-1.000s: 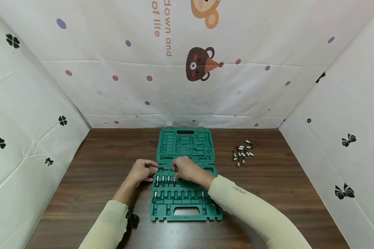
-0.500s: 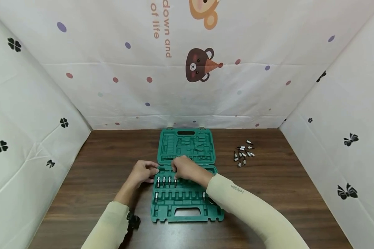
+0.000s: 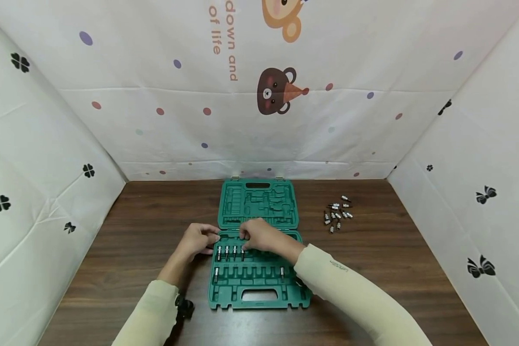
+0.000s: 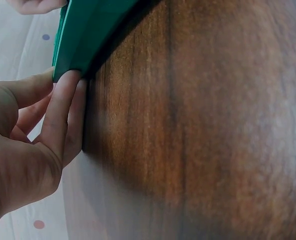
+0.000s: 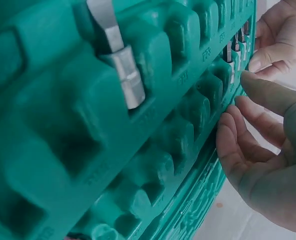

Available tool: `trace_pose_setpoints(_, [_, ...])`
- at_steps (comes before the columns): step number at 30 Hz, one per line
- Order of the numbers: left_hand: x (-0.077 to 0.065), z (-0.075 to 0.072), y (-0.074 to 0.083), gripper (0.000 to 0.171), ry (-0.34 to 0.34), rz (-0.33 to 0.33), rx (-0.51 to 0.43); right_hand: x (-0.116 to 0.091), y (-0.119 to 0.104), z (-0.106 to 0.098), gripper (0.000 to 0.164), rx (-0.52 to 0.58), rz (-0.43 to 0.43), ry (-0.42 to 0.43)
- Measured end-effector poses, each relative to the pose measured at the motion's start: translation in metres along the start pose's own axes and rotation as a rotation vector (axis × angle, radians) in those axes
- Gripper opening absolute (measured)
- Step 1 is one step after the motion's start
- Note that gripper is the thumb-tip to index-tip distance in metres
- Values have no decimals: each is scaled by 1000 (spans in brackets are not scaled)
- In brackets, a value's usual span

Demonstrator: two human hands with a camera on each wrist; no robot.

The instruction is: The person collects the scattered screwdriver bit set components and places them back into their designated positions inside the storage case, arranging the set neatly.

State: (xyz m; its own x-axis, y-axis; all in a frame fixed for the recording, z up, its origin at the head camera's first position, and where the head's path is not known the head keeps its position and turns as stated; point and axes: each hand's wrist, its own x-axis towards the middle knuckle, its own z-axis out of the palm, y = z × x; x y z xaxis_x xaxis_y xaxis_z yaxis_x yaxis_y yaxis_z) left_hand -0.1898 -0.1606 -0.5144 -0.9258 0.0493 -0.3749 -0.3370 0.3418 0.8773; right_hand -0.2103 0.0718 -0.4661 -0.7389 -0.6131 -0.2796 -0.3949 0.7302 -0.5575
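Note:
An opened green tool case (image 3: 259, 303) lies on the table, its tray toward me and its lid laid back. My left hand (image 3: 196, 239) holds the tray's back left corner, thumb over the rim and fingers along the side wall (image 4: 82, 40). Several bit sockets with silver ends and dark shanks stand in the tray's back row. My right hand (image 3: 261, 236) hovers over that row, its thumb (image 5: 268, 92) right at the rightmost bit socket (image 3: 243, 254), the other fingers loosely bent and apart from the thumb. Another bit socket (image 5: 127, 80) sits in a front slot, right of a further one (image 3: 216, 275).
Several loose bit sockets (image 3: 335, 214) lie scattered on the brown table (image 3: 372, 269) right of the case. The lid (image 3: 258, 202) reaches close to the patterned back wall. White side walls stand left and right.
My right hand has lifted slightly off the back row, and its wrist and sleeve have shifted a little to the right. The left hand keeps its place at the corner.

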Motion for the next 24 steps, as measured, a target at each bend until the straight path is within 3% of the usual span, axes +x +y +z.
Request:
trace_pose_setpoints(12, [0, -2, 0, 22, 0, -7, 8, -20, 11, -8, 19, 72, -85, 59])
trace_pose_setpoints(24, [0, -2, 0, 22, -8, -7, 1, -48, 36, -30, 26, 196, -71, 202])
